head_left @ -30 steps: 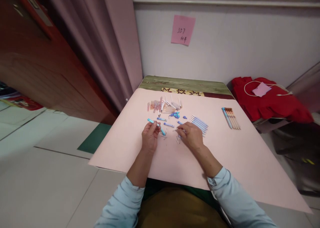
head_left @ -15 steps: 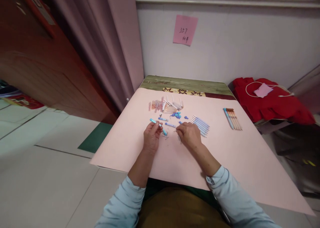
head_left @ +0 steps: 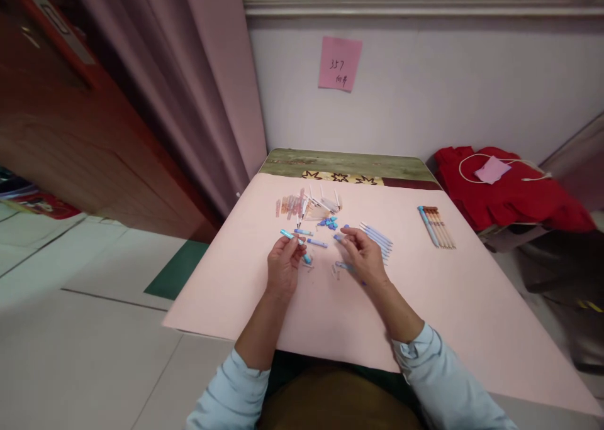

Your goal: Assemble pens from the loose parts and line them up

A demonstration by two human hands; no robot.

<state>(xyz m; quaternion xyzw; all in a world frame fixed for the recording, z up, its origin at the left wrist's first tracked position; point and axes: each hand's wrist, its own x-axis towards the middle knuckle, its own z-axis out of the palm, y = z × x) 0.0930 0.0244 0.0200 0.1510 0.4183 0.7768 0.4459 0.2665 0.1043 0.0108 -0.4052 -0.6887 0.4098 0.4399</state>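
Observation:
My left hand (head_left: 282,266) is closed around a turquoise pen barrel (head_left: 285,234), pinched between thumb and fingers and slanting down to the right. My right hand (head_left: 368,257) hovers over the table with thumb and forefinger apart, and I see nothing held in it. The blue end of a pen barrel (head_left: 338,237) shows by its fingertips; the rest is covered by the hand. Between the hands lie light blue barrels (head_left: 317,243) and small clear pieces (head_left: 335,271). Behind them sits a cluster of small blue parts (head_left: 329,222).
White refills (head_left: 317,205) and pinkish clear pieces (head_left: 289,205) are heaped at the back. A row of light blue pens (head_left: 377,238) lies beside my right hand. Brown-topped pens and one blue pen (head_left: 428,227) lie farther right. Red cloth (head_left: 514,197) is beyond the table (head_left: 448,329).
My right hand has opened its fingers and shifted slightly right, uncovering a blue barrel and small pieces below it. My left hand keeps its hold on the turquoise barrel. The view has tilted slightly.

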